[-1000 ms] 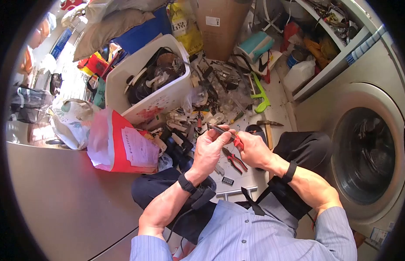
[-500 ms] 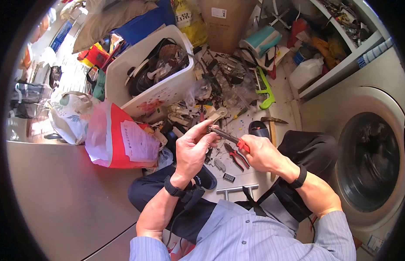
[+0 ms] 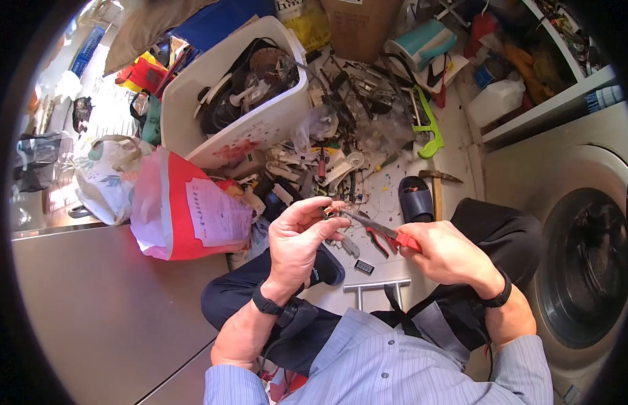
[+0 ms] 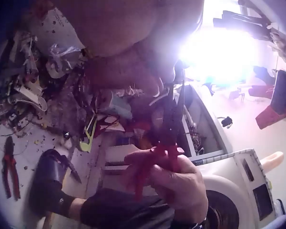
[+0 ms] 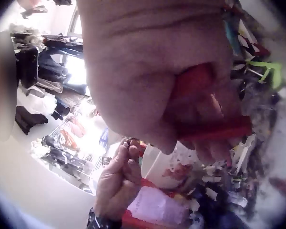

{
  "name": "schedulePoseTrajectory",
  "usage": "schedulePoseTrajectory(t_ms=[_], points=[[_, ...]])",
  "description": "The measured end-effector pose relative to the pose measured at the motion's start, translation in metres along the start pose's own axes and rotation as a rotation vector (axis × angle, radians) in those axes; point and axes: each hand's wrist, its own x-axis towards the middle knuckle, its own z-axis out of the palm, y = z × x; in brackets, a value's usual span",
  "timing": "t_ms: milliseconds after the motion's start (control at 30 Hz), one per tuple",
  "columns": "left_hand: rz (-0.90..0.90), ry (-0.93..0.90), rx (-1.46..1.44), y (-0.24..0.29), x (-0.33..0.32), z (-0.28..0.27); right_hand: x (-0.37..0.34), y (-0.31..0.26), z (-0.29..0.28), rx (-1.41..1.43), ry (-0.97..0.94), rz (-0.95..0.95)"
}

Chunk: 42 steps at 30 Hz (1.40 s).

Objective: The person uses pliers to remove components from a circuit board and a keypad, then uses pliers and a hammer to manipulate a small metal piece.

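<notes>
In the head view my left hand [image 3: 292,246] pinches a small dark piece [image 3: 326,212] with copper-coloured bits between thumb and fingertips; its kind cannot be told. My right hand [image 3: 452,251] grips the red handles of long-nosed pliers [image 3: 376,227], whose dark tips point left and reach the left fingertips. The left wrist view shows the pliers' narrow nose [image 4: 172,112] rising toward the left hand. In the right wrist view the red handles [image 5: 219,132] lie across the palm. Another pair of red-handled pliers [image 4: 9,167] lies on the floor below.
Beyond the hands is a white bin [image 3: 260,131] of parts, with scattered scraps and a green saw frame [image 3: 430,131]. A hammer [image 3: 441,176] and a slipper [image 3: 416,199] lie right of centre. A red-and-white bag [image 3: 192,209] stands left, a washing machine [image 3: 509,175] right.
The hands have moved apart, the right one going right and slightly down with the pliers, so more of their nose shows. The left hand still pinches the small piece. The head view has shifted.
</notes>
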Motion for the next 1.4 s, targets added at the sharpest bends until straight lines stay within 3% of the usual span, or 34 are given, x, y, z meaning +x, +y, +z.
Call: schedulePoseTrajectory(t_ms=[133, 200, 300, 733, 833, 900, 1033, 1100, 1133, 1200, 1400], points=[[-0.021, -0.026, -0.048, -0.006, 0.0, -0.003, -0.001, 0.003, 0.0, 0.01, 0.004, -0.041], [-0.026, -0.084, -0.033, -0.007, -0.002, -0.004, 0.001, -0.003, -0.005, -0.004, -0.113, 0.033], [-0.03, -0.09, -0.029, -0.006, -0.003, -0.003, 0.001, -0.002, -0.005, 0.003, -0.141, 0.02], [0.003, -0.054, 0.161, -0.003, -0.006, 0.004, -0.004, 0.01, -0.004, -0.111, -0.107, -0.001], [0.038, -0.087, 0.308, -0.005, -0.004, 0.001, -0.004, 0.012, -0.002, -0.145, -0.112, -0.009], [0.13, -0.189, 0.556, -0.005, -0.003, -0.005, -0.004, 0.013, -0.002, -0.178, -0.118, -0.021], [0.246, -0.261, 0.671, 0.001, -0.003, -0.004, -0.006, 0.015, -0.001, -0.178, -0.126, -0.034], [0.031, -0.205, 0.437, 0.002, -0.007, -0.003, -0.007, 0.015, 0.001, -0.152, -0.085, -0.055], [0.031, -0.205, 0.437, 0.004, -0.007, -0.002, -0.007, 0.014, 0.002, -0.152, -0.085, -0.055], [-0.129, -0.167, 0.215, 0.007, -0.007, -0.002, -0.007, 0.013, 0.005, -0.11, -0.083, -0.03], [-0.194, -0.215, -0.032, 0.007, 0.0, -0.008, -0.006, 0.014, 0.006, -0.141, -0.027, -0.061]])
